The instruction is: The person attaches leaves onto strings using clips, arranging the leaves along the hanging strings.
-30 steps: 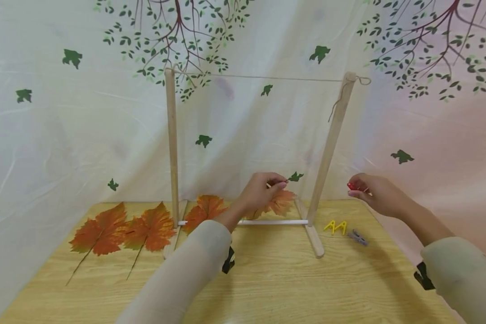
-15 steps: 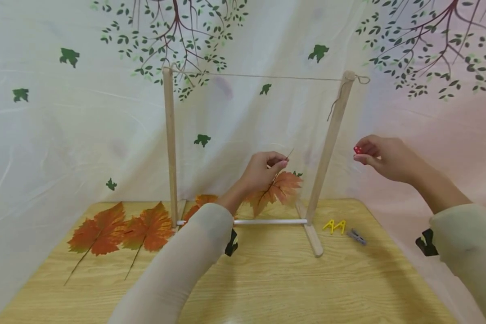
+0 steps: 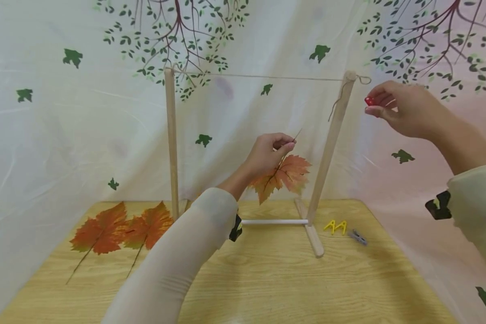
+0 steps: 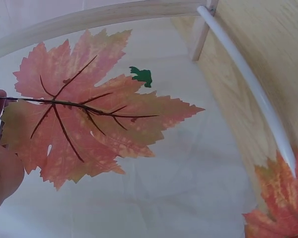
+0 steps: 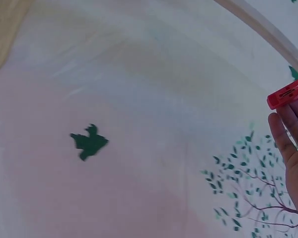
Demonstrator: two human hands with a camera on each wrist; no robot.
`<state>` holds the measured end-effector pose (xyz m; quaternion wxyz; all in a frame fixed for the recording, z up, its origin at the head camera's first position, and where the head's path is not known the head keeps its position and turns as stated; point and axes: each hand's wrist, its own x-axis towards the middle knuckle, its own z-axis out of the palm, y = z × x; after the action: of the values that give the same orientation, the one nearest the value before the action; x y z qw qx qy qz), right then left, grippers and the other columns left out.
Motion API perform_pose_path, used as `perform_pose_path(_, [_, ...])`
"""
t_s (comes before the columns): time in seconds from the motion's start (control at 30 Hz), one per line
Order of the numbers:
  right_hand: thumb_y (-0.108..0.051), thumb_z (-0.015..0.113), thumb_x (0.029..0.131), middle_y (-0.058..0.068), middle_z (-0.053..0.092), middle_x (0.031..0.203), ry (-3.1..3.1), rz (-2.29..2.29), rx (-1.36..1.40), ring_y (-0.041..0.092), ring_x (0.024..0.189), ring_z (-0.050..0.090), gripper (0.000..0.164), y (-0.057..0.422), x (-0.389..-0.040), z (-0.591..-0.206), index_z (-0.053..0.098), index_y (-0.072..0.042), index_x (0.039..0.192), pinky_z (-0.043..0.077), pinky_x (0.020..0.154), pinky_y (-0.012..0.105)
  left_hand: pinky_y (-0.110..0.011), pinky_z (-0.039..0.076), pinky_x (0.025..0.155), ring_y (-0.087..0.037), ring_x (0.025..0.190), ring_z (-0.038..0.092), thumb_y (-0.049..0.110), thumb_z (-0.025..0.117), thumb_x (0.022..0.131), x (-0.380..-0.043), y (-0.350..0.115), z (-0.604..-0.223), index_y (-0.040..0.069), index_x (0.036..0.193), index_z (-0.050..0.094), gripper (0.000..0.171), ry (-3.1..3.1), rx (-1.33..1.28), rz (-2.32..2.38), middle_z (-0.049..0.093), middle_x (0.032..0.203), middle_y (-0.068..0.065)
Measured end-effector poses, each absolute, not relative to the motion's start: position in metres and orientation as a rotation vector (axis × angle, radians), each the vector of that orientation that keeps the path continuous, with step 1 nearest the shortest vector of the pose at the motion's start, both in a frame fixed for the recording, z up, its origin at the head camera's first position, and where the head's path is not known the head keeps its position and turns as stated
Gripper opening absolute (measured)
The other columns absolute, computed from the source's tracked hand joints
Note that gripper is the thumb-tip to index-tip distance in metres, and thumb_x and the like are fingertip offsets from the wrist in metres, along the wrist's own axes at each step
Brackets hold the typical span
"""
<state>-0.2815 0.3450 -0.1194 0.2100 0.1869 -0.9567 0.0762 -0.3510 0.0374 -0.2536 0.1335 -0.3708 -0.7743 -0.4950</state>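
My left hand (image 3: 269, 153) pinches the thin stem of an orange maple leaf (image 3: 285, 173), which hangs tip-down in the air inside the wooden frame. In the left wrist view that leaf (image 4: 89, 109) shows its dark veins. My right hand (image 3: 409, 110) is raised outside the frame's right post (image 3: 332, 144) and pinches a red clothespin (image 3: 370, 101). The same red clothespin (image 5: 286, 94) appears at the right edge of the right wrist view. A string (image 3: 259, 76) runs between the post tops, above my left hand.
Two orange leaves (image 3: 101, 229) (image 3: 147, 225) lie on the table's left side; another leaf (image 4: 283, 198) lies by the white bar (image 3: 275, 222). Two yellow clothespins (image 3: 335, 227) and a grey clothespin (image 3: 357, 237) lie right of the frame. Behind hangs a printed curtain (image 3: 243, 117).
Both hands have risen. The left has lifted its leaf off the table area by the stem; the right has carried the red clothespin up to near the string's height.
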Motion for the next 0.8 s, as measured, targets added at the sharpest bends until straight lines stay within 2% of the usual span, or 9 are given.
perform_pose_path(0.1, [-0.003,0.052,0.105,0.030,0.058,0.125,-2.641,0.186,0.505,0.051,0.117,0.053,0.034,0.342,-0.278,-0.104,0.048,0.007,0.137,0.043,0.096,0.068,-0.024,0.053,0.078,-0.019,0.094,0.068,0.017,0.062,0.104,-0.350,0.040,-0.247,0.005,0.116,0.074,0.021,-2.229,-1.083,-1.425,0.075,0.107,-0.004])
perform_pose_path(0.17, [-0.006,0.055,0.105,0.029,0.059,0.125,-2.616,0.166,0.502,0.050,0.118,0.054,0.035,0.339,-0.276,-0.094,0.049,0.007,0.137,0.044,0.096,0.067,-0.024,0.052,0.078,-0.018,0.093,0.068,0.018,0.062,0.104,-0.349,0.041,-0.244,0.006,0.116,0.074,0.021,-2.229,-1.084,-1.416,0.075,0.107,-0.004])
perform_pose_path(0.23, [-0.010,0.056,0.106,0.028,0.060,0.124,-2.587,0.138,0.497,0.049,0.117,0.055,0.036,0.333,-0.274,-0.086,0.050,0.006,0.137,0.044,0.097,0.066,-0.024,0.052,0.078,-0.023,0.095,0.068,0.018,0.061,0.104,-0.349,0.041,-0.240,0.005,0.116,0.074,0.022,-2.221,-1.092,-1.420,0.075,0.108,-0.004])
perform_pose_path(0.37, [-0.018,0.057,0.107,0.025,0.062,0.124,-2.534,0.103,0.488,0.045,0.117,0.056,0.039,0.320,-0.271,-0.070,0.052,0.003,0.139,0.047,0.101,0.058,-0.024,0.052,0.079,-0.025,0.097,0.068,0.018,0.061,0.104,-0.348,0.042,-0.232,0.005,0.117,0.073,0.022,-2.215,-1.093,-1.442,0.074,0.109,-0.005])
perform_pose_path(0.4, [-0.019,0.056,0.107,0.024,0.062,0.123,-2.519,0.090,0.490,0.044,0.117,0.057,0.039,0.317,-0.271,-0.067,0.053,0.002,0.140,0.049,0.101,0.052,-0.024,0.052,0.079,-0.025,0.097,0.068,0.017,0.061,0.104,-0.348,0.042,-0.230,0.004,0.118,0.073,0.022,-2.215,-1.090,-1.449,0.074,0.109,-0.005])
perform_pose_path(0.47, [-0.019,0.055,0.107,0.024,0.063,0.123,-2.502,0.079,0.501,0.043,0.117,0.057,0.039,0.311,-0.270,-0.061,0.054,0.001,0.141,0.049,0.102,0.050,-0.024,0.051,0.077,-0.023,0.095,0.067,0.018,0.061,0.104,-0.347,0.042,-0.227,0.004,0.118,0.073,0.023,-2.217,-1.082,-1.456,0.074,0.109,-0.005])
perform_pose_path(0.6, [-0.018,0.052,0.108,0.024,0.061,0.127,-2.503,0.081,0.493,0.042,0.121,0.056,0.044,0.295,-0.271,-0.051,0.049,-0.004,0.150,0.049,0.103,0.053,-0.023,0.050,0.075,-0.015,0.090,0.064,0.018,0.061,0.104,-0.348,0.044,-0.221,0.005,0.119,0.073,0.023,-2.226,-1.061,-1.452,0.073,0.108,-0.004])
perform_pose_path(0.63, [-0.019,0.051,0.109,0.024,0.060,0.128,-2.511,0.091,0.491,0.042,0.122,0.055,0.046,0.291,-0.271,-0.050,0.047,-0.005,0.152,0.047,0.102,0.059,-0.024,0.050,0.074,-0.014,0.089,0.063,0.019,0.061,0.104,-0.348,0.045,-0.219,0.005,0.119,0.073,0.024,-2.226,-1.059,-1.451,0.073,0.108,-0.003])
perform_pose_path(0.8, [-0.020,0.049,0.109,0.023,0.059,0.132,-2.512,0.156,0.516,0.042,0.127,0.054,0.046,0.272,-0.271,-0.044,0.046,-0.006,0.153,0.045,0.104,0.057,-0.024,0.051,0.072,-0.015,0.088,0.063,0.022,0.061,0.104,-0.350,0.051,-0.207,0.006,0.120,0.072,0.025,-2.243,-1.044,-1.458,0.072,0.109,-0.002])
